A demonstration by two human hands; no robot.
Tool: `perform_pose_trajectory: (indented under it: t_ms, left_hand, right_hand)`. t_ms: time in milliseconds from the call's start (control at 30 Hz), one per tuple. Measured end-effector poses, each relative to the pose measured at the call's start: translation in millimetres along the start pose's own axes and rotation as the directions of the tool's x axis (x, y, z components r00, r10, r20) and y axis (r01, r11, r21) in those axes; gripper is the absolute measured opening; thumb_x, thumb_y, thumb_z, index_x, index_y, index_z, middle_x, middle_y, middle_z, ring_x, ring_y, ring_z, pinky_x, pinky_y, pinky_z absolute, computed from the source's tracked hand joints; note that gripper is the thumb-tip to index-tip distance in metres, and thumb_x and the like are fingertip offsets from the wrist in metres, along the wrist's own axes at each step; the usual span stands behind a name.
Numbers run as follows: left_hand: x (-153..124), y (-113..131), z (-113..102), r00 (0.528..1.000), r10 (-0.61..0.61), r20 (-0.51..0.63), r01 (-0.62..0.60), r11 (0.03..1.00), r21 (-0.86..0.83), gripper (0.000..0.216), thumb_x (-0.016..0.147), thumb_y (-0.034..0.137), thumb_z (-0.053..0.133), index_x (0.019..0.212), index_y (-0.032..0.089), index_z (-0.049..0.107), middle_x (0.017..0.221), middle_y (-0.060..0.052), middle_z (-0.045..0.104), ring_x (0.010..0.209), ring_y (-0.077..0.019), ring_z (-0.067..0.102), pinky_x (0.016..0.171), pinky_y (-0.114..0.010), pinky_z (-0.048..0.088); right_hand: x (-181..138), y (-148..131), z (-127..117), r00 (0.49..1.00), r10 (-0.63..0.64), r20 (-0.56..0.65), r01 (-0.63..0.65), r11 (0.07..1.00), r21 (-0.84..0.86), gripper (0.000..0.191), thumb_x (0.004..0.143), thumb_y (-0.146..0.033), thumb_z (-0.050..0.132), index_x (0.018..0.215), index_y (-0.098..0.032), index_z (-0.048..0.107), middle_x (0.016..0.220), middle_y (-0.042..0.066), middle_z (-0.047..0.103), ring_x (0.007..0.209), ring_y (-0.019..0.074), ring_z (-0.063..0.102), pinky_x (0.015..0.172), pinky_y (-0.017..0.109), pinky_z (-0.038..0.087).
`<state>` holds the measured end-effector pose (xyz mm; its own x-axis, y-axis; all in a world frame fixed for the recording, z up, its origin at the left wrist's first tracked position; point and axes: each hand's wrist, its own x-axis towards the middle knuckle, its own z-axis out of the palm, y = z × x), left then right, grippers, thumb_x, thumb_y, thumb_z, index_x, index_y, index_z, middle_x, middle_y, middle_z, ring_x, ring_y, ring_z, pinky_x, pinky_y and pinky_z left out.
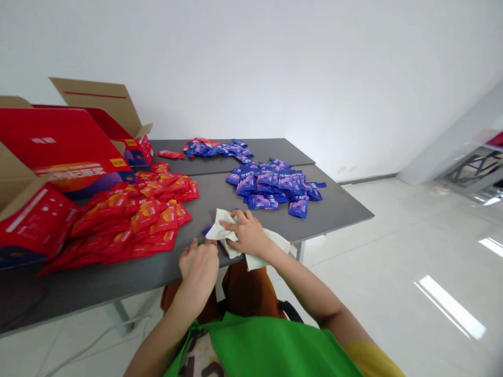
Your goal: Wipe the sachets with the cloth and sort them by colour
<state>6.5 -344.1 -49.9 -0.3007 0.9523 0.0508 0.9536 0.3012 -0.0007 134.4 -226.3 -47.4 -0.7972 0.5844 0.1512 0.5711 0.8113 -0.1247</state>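
My right hand presses a white cloth onto a blue packet at the near edge of the grey table, fingers curled over the cloth. My left hand rests beside it, fingers bent, pinching the packet's near corner; only a sliver of the packet shows. A pile of red packets lies to the left. A pile of blue packets lies beyond my hands.
Open red cardboard boxes stand at the table's left. A smaller mixed heap of red and blue packets lies on a second grey table behind. White floor stretches to the right; a table leg stands beneath the edge.
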Motion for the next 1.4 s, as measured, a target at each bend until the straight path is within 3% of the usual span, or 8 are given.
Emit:
perform_pose_trajectory:
  t_ms: [133, 400, 633, 900, 1067, 1167, 1300, 1400]
  left_hand:
    - [2, -5, 6, 0.999, 0.042, 0.016, -0.041, 0.999, -0.019, 0.051, 0.086, 0.005, 0.035, 0.126, 0.019, 0.064, 0.131, -0.017, 0.059, 0.119, -0.0345, 0.054, 0.083, -0.044, 0.049]
    - [-9, 3, -7, 0.998, -0.038, 0.049, 0.038, 0.999, -0.012, 0.046, 0.090, 0.010, 0.030, 0.100, 0.015, 0.075, 0.100, -0.020, 0.070, 0.104, -0.0315, 0.063, 0.079, -0.041, 0.050]
    - [-9, 1, -8, 0.995, 0.017, 0.094, -0.012, 0.998, -0.055, 0.054, 0.089, 0.004, 0.031, 0.135, 0.017, 0.056, 0.144, -0.014, 0.046, 0.130, -0.0360, 0.044, 0.098, -0.049, 0.042]
    - [-2, 27, -14, 0.992, -0.077, 0.099, 0.081, 0.996, -0.032, 0.044, 0.086, 0.005, 0.033, 0.102, 0.001, 0.073, 0.100, -0.028, 0.068, 0.105, -0.0382, 0.060, 0.091, -0.052, 0.039]
    - [1, 30, 4, 0.980, -0.133, -0.146, 0.117, 0.986, -0.115, 0.039, 0.083, 0.010, 0.038, 0.101, -0.001, 0.072, 0.107, -0.029, 0.066, 0.106, -0.0354, 0.060, 0.102, -0.051, 0.032]
    - [4, 18, 14, 0.929, -0.232, -0.287, 0.156, 0.951, -0.266, 0.031, 0.083, 0.017, 0.043, 0.089, 0.008, 0.072, 0.097, -0.020, 0.069, 0.107, -0.0320, 0.059, 0.110, -0.054, 0.023]
    - [7, 15, 16, 0.858, -0.321, -0.400, 0.167, 0.913, -0.373, 0.026, 0.081, 0.020, 0.049, 0.099, 0.013, 0.067, 0.110, -0.017, 0.066, 0.131, -0.0347, 0.039, 0.112, -0.061, 0.011]
    - [18, 25, 19, 0.869, -0.260, -0.421, 0.106, 0.929, -0.354, 0.056, 0.081, 0.030, 0.055, 0.129, 0.003, 0.050, 0.137, -0.024, 0.049, 0.135, -0.0359, 0.032, 0.112, -0.058, 0.017]
  right_hand:
    - [27, 19, -3, 0.998, 0.063, 0.013, -0.062, 0.997, -0.048, 0.053, 0.089, -0.042, 0.054, 0.139, -0.025, 0.050, 0.124, 0.014, 0.046, 0.112, 0.0298, 0.037, 0.095, 0.044, 0.038]
    - [19, -3, 1, 0.913, -0.398, 0.096, 0.401, 0.916, -0.014, 0.063, 0.080, -0.033, 0.064, 0.141, -0.025, 0.048, 0.131, 0.013, 0.041, 0.112, 0.0279, 0.039, 0.091, 0.040, 0.042]
    - [2, 43, -5, 0.996, -0.081, 0.049, 0.084, 0.994, -0.074, 0.052, 0.086, -0.039, 0.059, 0.137, -0.032, 0.052, 0.118, 0.009, 0.051, 0.102, 0.0255, 0.048, 0.087, 0.037, 0.045]
    - [26, 7, -5, 0.907, -0.354, 0.229, 0.354, 0.934, 0.042, 0.058, 0.086, -0.038, 0.058, 0.142, -0.033, 0.045, 0.117, 0.007, 0.055, 0.097, 0.0207, 0.058, 0.081, 0.029, 0.046]
    - [-7, 11, -5, 0.981, 0.039, 0.190, -0.020, 0.994, -0.103, 0.052, 0.089, -0.041, 0.051, 0.141, -0.036, 0.046, 0.110, 0.006, 0.061, 0.087, 0.0213, 0.064, 0.076, 0.031, 0.046]
    - [-13, 31, -7, 0.950, 0.301, 0.084, -0.283, 0.943, -0.177, 0.045, 0.092, -0.041, 0.047, 0.136, -0.035, 0.053, 0.107, 0.007, 0.063, 0.084, 0.0211, 0.065, 0.073, 0.030, 0.046]
    - [-19, 44, -7, 0.946, 0.322, -0.041, -0.325, 0.941, -0.094, 0.037, 0.092, -0.043, 0.048, 0.125, -0.035, 0.063, 0.098, 0.005, 0.065, 0.081, 0.0196, 0.065, 0.070, 0.027, 0.044]
    - [-25, 41, -7, 0.956, 0.266, -0.120, -0.265, 0.964, 0.026, 0.035, 0.091, -0.040, 0.051, 0.121, -0.033, 0.066, 0.093, 0.004, 0.065, 0.081, 0.0181, 0.064, 0.071, 0.026, 0.045]
